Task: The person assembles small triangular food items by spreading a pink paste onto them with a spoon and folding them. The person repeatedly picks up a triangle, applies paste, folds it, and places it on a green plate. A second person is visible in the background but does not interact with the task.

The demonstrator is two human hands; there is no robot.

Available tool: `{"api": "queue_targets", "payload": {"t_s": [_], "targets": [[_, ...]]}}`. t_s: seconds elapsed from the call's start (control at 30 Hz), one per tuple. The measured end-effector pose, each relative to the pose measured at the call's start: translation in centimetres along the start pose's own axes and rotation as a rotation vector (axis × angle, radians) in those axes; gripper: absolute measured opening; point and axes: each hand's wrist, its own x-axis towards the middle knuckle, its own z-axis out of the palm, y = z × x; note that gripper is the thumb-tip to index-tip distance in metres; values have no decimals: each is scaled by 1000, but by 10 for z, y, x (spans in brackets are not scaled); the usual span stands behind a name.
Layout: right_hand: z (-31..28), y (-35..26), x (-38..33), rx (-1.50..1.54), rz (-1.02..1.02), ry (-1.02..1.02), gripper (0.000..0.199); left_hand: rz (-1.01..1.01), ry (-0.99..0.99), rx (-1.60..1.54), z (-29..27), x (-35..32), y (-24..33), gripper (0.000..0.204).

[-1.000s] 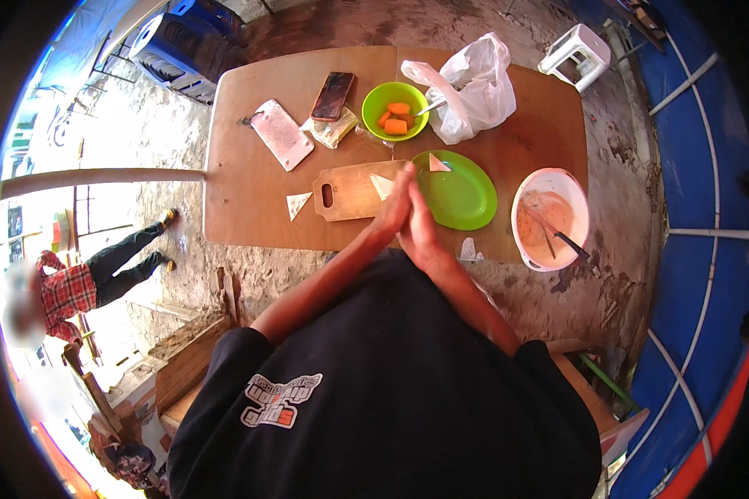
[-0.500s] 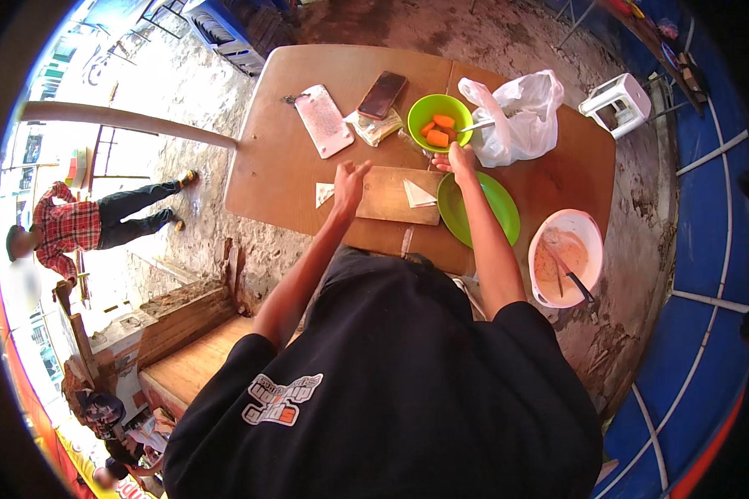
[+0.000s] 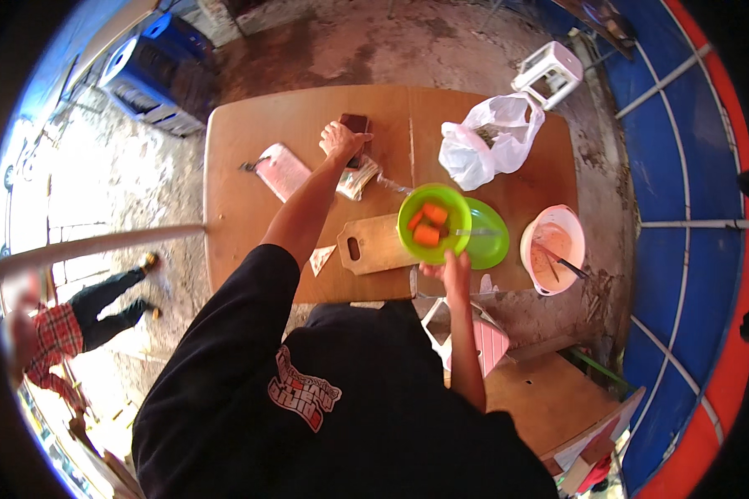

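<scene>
The green bowl (image 3: 434, 223), with orange chunks in it, sits just right of the frame's centre, lifted above the table and overlapping the wooden cutting board (image 3: 377, 244) and the green plate (image 3: 488, 235). The right hand (image 3: 451, 270) grips its near rim from below, fingers closed on the edge; half a second ago the bowl stood farther back on the table, beside the white plastic bag (image 3: 484, 141), with that hand only reaching to it. A utensil handle pokes out of the bowl toward the right.

The left hand (image 3: 342, 139) has moved from the cutting board up to the upper middle of the frame, where it rests on a dark phone (image 3: 356, 126); whether the fingers are closed on it or lie flat cannot be told. Just beside that hand lie a crumpled packet (image 3: 359, 176) and, to the left, a flat grater (image 3: 280, 170).

At the right edge of the table (image 3: 241, 208) stands a pink bowl (image 3: 553, 247) with orange batter and a spoon. A white stool (image 3: 548, 73) stands beyond the table at upper right, and a person in a plaid shirt (image 3: 54, 337) is at the lower left.
</scene>
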Motion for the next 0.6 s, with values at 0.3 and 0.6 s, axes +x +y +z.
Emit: {"api": "queue_targets", "payload": {"t_s": [0.3,0.6], "targets": [[19,40,-129,91,121,243,36,6,-32,-61,16,37,11,100],[37,38,-108,9,80,164,29,20,-147,-1041,-72,-9,-107,60]]}}
